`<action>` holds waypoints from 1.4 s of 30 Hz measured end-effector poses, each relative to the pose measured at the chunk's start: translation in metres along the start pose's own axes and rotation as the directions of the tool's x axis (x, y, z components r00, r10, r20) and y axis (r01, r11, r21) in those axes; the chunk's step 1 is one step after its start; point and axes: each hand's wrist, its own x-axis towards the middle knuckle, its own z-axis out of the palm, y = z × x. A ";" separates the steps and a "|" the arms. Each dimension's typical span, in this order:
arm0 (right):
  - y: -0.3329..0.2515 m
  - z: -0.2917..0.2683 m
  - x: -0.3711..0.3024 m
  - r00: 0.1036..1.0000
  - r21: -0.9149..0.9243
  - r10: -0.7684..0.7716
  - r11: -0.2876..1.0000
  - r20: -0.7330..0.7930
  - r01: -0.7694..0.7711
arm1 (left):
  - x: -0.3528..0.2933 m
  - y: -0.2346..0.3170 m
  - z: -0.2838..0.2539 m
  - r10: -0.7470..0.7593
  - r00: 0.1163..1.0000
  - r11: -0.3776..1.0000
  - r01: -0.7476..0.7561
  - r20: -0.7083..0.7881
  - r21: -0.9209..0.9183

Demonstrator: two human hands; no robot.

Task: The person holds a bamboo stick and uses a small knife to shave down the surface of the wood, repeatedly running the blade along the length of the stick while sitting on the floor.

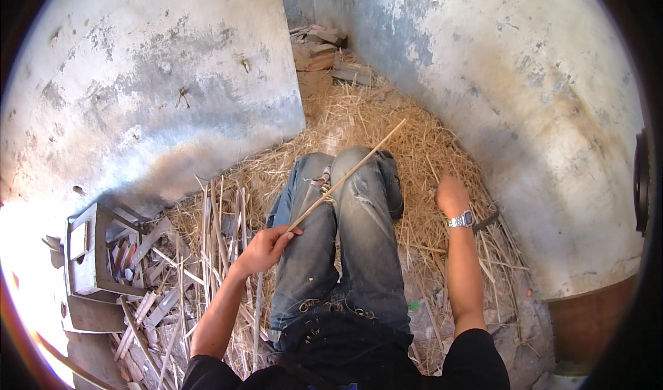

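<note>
My left hand is closed around the lower end of a thin, pale stick, which looks like split bamboo or wood. The stick slants up and to the right across my jeans, its far end above the straw-like shavings. Off to the right of my knees, my right hand is held low over the shavings, with a metal watch on its wrist. Its fingers look curled, and what they hold is mostly hidden. A dark curved piece shows just beside that wrist; whether the hand holds it I cannot tell.
Straw-like shavings cover the floor around my legs. Long split strips lie at the left, beside a worn wooden stool-like frame and scraps. Stained walls stand on both sides. Broken bricks or boards are piled far ahead.
</note>
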 end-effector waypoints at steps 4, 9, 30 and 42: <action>-0.006 -0.031 -0.003 0.981 0.174 0.017 0.985 -0.195 0.018 | -0.010 0.007 -0.006 -0.054 0.999 0.997 0.054 0.000 0.048; -0.062 -0.075 -0.004 0.857 0.631 -0.071 0.646 -0.511 0.430 | -0.006 0.011 -0.007 -0.063 0.998 0.993 0.064 -0.010 0.096; -0.132 -0.037 -0.031 0.697 0.624 -0.554 0.359 -0.456 0.694 | 0.051 0.035 0.018 0.064 0.998 0.986 -0.060 -0.026 0.153; -0.117 -0.066 -0.064 0.510 0.201 -0.624 0.499 -0.591 0.843 | 0.059 0.043 0.028 0.109 0.994 0.993 -0.108 0.014 -0.044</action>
